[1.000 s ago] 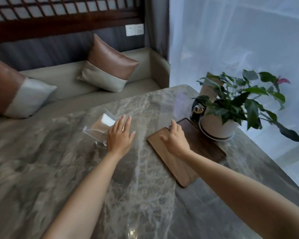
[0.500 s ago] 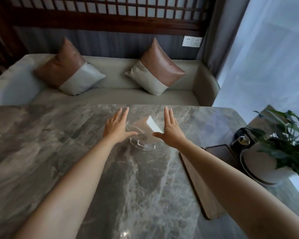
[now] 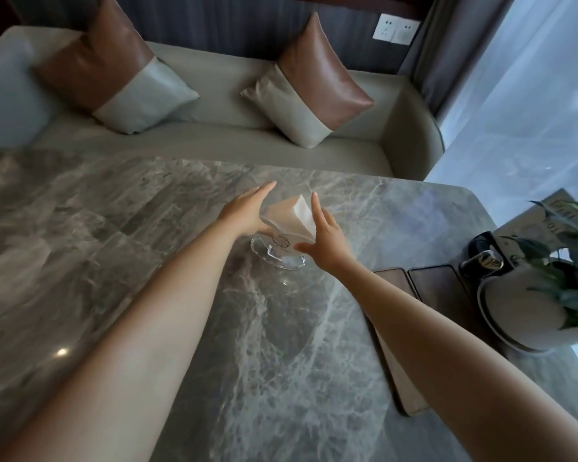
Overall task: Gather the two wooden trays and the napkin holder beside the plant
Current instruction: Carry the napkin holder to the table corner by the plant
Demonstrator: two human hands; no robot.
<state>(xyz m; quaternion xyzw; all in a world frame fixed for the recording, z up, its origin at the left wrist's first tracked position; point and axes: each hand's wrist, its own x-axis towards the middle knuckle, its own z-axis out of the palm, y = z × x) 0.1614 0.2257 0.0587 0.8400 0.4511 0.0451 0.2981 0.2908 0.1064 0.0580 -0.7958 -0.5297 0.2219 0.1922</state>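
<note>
— Two hands on one small thing: why both?

— My guess is steadiness. The napkin holder (image 3: 278, 250) is clear plastic with a rounded foot, and the stack of napkins (image 3: 289, 217) in it leans back at a slant. The left hand (image 3: 244, 217) lies flat against its left face, fingers straight and close together; the right hand (image 3: 326, 240) does the same on the right face, with the thumb across the front near the base. Flat palms pressing from either side, not a curled grasp.

— Is it off the table (image 3: 147, 208) yet?

— I cannot tell. The foot looks to be touching the marble or just above it. It sits toward the far edge, about midway along.

— And the trays?

— Both wooden trays (image 3: 414, 288) lie side by side near the right edge, edges touching or nearly so, right beside the white pot of the plant (image 3: 548, 278). Part of them is hidden behind the right forearm. They seem already gathered, so the holder looks like the last piece.

— Where should it go?

— Judging from the layout, rightward to the bare marble by the trays' far ends. The risk I see is napkins sliding out if it tips.
</note>
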